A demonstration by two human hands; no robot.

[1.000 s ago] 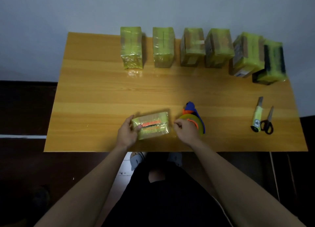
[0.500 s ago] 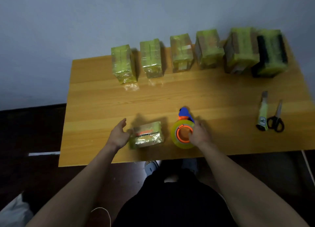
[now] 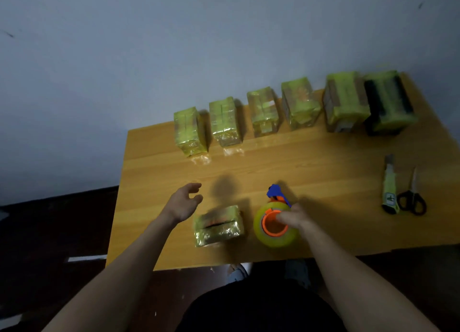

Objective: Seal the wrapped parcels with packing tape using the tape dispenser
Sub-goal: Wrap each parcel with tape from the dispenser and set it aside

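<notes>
The tape dispenser (image 3: 275, 221) is near the front edge of the desk (image 3: 311, 162), a little right of the middle. It has a fat yellow roll of tape, an orange ring in the middle and a blue part sticking out at the back. The right hand (image 3: 295, 218) holds it, with fingers curled over the orange ring.

Just to the left of it lies a small parcel (image 3: 218, 225), wrapped in shiny yellow-green tape, with a dark slit and some orange on top. It is close to the roll but not touching it. The left hand (image 3: 185, 203) is up by the parcel's far left corner. Its fingers are loose and spread, and it holds nothing. I cannot tell if it touches the parcel.

Along the back of the desk, by the wall, stand six wrapped parcels (image 3: 263, 112) in a row. On the right side lie a box cutter (image 3: 389, 186) and black scissors (image 3: 412, 194), side by side.
</notes>
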